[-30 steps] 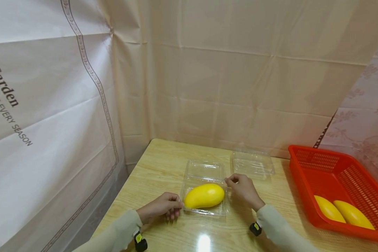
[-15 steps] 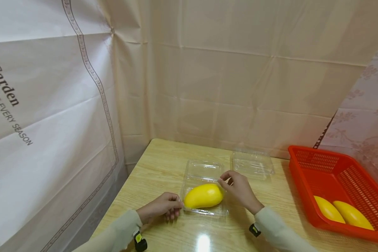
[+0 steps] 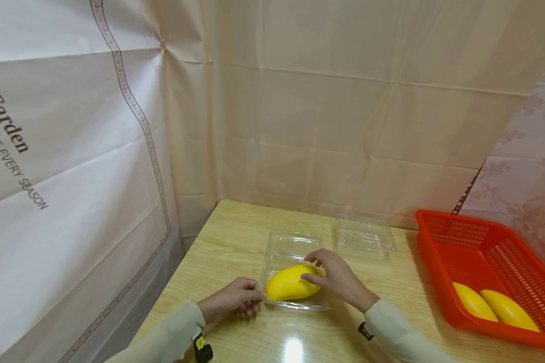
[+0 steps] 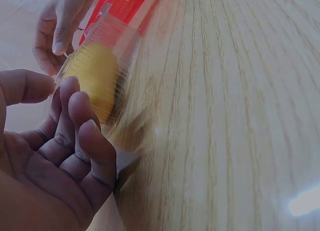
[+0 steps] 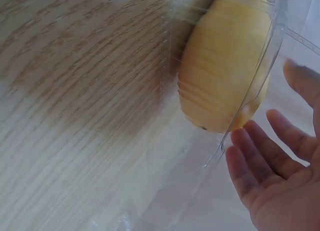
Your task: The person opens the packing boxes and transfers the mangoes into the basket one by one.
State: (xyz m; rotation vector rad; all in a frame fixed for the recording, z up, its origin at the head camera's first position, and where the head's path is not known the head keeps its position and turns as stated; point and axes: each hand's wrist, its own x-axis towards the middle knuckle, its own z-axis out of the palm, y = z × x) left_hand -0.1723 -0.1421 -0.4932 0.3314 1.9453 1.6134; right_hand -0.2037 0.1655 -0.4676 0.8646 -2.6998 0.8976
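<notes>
A yellow mango (image 3: pixel 286 284) lies in the base of a clear plastic clamshell container (image 3: pixel 297 305), whose lid is folded back away from me. My left hand (image 3: pixel 232 297) pinches the container's front left corner between thumb and forefinger; its other fingers curl loosely below, as the left wrist view shows. Over the mango's right end is my right hand (image 3: pixel 340 278), thumb and fingers spread apart. In the right wrist view the right fingertips (image 5: pixel 239 136) are close by the container's rim, at the end of the mango (image 5: pixel 220 66).
Behind and to the right, a second clear plastic container (image 3: pixel 365 237) stands near the table's back edge. A red plastic basket (image 3: pixel 474 267) at the right holds two more mangoes (image 3: pixel 508 310). Cloth-covered walls (image 3: pixel 309 126) rise behind the wooden table (image 3: pixel 236 227) and at its left.
My right hand has let go of the container's right rim and moved left over the mango, its fingers spreading. The left hand, the container and the mango stay in place.
</notes>
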